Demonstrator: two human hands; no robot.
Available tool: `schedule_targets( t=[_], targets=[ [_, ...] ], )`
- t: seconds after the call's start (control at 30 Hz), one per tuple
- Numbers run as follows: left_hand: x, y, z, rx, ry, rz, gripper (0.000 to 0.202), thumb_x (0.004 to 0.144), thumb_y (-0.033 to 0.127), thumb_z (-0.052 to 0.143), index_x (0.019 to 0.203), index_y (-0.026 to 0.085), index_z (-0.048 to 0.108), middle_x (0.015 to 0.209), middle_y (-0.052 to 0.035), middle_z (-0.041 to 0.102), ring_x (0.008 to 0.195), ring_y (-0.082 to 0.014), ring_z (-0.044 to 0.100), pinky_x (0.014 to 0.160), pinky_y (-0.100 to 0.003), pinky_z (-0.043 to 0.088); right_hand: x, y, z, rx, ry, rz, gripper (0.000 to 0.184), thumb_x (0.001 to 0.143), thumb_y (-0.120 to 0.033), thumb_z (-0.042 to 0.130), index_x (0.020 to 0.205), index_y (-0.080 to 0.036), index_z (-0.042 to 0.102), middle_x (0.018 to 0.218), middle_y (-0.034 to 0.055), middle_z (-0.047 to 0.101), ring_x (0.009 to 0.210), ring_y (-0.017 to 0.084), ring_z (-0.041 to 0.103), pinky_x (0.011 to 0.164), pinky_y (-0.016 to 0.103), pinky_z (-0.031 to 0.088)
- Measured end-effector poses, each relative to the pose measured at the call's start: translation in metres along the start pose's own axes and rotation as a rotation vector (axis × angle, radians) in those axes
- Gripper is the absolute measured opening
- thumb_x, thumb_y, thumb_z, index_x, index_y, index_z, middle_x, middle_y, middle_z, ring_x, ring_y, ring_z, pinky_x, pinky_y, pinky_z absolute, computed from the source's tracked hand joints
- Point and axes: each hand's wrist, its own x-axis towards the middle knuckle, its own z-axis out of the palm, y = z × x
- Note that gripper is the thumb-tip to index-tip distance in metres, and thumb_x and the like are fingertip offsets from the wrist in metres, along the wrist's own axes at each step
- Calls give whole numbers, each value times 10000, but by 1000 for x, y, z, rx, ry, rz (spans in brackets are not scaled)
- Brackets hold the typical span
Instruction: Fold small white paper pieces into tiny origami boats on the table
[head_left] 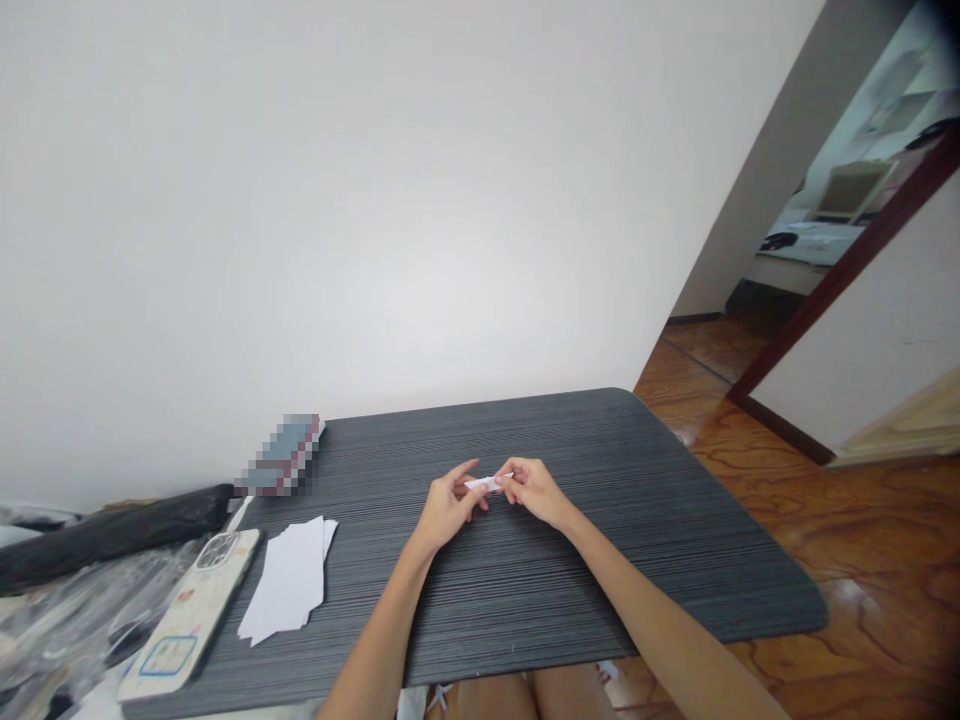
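The pale wall (pixel 420 200) rises straight ahead, and up close to it sits the dark, ribbed surface (pixel 525 590), the person's forearms coming in over its near edge. Over on the left edge lies a phone (pixel 196 615), back up, lenses showing; parked out there, I'd say, so it's clear of the elbows. Just beside it, a loose pile of white sheets (pixel 292 580), edges fanned unevenly, near enough to the left arm for an easy reach, which is probably why it's there. Farther back, at the far left corner by the wall, a blurred block (pixel 285 455); what it is, I can't make out.

Now the hands, meeting around the middle of the surface! The left hand (pixel 447 510) is partly curled, thumb pressing on top, index finger stretched out past, the other fingers tucked underneath. The right hand (pixel 536 490) is closed tighter, thumb and fingertips pinching the opposite end. And between them, smallest of all, a narrow strip of white paper (pixel 484 484), gripped at both ends, likely so it's held flat and steady. Whether it touches the surface, I can't tell.
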Motion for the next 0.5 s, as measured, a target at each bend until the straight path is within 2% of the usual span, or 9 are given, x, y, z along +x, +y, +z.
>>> schedule_targets(
  t=[0.07,0.17,0.4,0.5],
  targets=[
    [0,1,3,61,-20,-25,365,720,345,545,947,60,568,591,-56,648,413,-99,538,365,-177,351,0,3,3,-29,-11,-19,103,685,-232,533,662,-132,530,451,-42,497,362,54,406,373,178,299],
    [0,1,6,98,-33,-22,260,754,326,497,688,90,585,547,-50,639,415,-100,554,394,-176,370,0,6,6,-82,1,-44,93,694,-221,527,652,-138,530,463,-40,495,386,62,419,399,185,324],
    [-3,3,5,165,-37,43,295,801,323,417,715,105,597,592,-56,666,471,-132,606,454,-203,430,-3,1,7,-139,28,-89,98,712,-204,513,636,-145,528,451,-50,450,404,68,406,419,188,326],
    [-6,6,6,261,17,124,302,805,322,417,690,117,606,552,-37,651,472,-123,603,512,-207,460,-5,0,8,-175,38,-120,100,723,-194,505,641,-144,532,483,-39,470,431,71,419,425,184,327]
  ],
)
